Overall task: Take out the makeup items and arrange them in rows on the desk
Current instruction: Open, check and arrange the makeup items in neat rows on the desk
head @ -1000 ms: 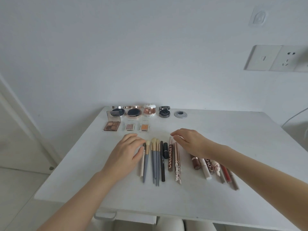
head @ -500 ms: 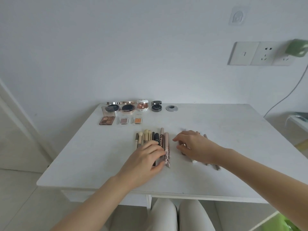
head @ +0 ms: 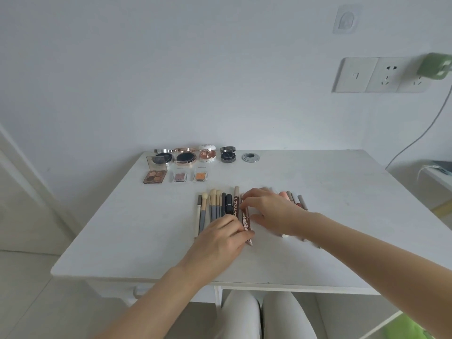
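Observation:
A row of makeup brushes [head: 212,206], a black tube [head: 229,204] and brown patterned pencils [head: 236,204] lies mid-desk. My left hand [head: 220,241] rests flat over their near ends, its fingertips touching the lowest patterned pencil [head: 250,241]. My right hand [head: 271,211] lies over the lip pens [head: 297,200] to the right, its fingertips touching the patterned pencils' upper part. Behind stand round compacts [head: 185,158], a brown eyeshadow palette [head: 155,176] and two small eyeshadow pans [head: 180,177] in rows. Neither hand grips anything.
The white desk [head: 342,228] abuts the wall; a grey cable grommet [head: 251,157] sits at its back edge. Wall sockets [head: 381,74] with a green plug [head: 436,66] and a hanging cable are up right. My knees show under the front edge.
My left hand slid right from the brushes' left side to their near ends by the patterned pencils. My right hand came down over the lip pens and reached left.

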